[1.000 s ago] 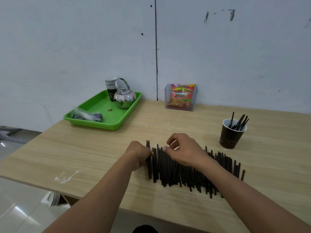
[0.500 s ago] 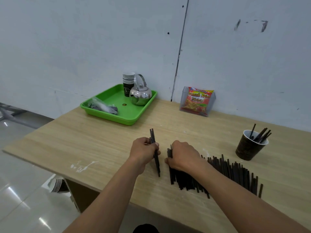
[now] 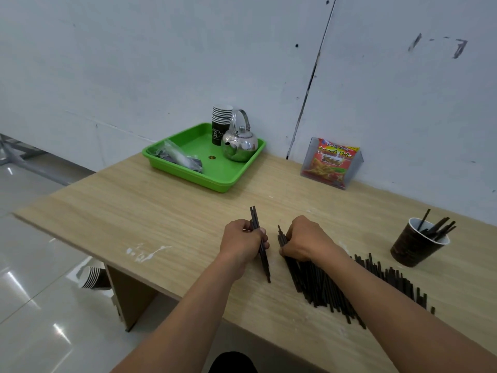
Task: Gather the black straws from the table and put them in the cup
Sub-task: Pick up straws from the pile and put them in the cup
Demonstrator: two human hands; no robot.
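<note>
A long row of black straws (image 3: 333,286) lies on the wooden table (image 3: 166,211), running right from the middle. My left hand (image 3: 243,243) is closed around a small bundle of black straws (image 3: 262,254), held apart from the row on its left. Just to the right, my right hand (image 3: 302,240) rests with its fingers curled over the left end of the row; whether it grips any straws is hidden. A dark paper cup (image 3: 415,244) with several straws standing in it is at the right, beyond the row.
At the back left stands a green tray (image 3: 204,175) holding a steel kettle (image 3: 240,144), a stack of paper cups (image 3: 221,122) and a plastic-wrapped packet (image 3: 178,158). A clear holder with a snack packet (image 3: 332,164) leans by the wall. The table's left edge drops to the tiled floor.
My left hand has pulled a small bundle of straws out of the row and moved it left. My right hand has come down onto the row's left end. My view has swung left.
</note>
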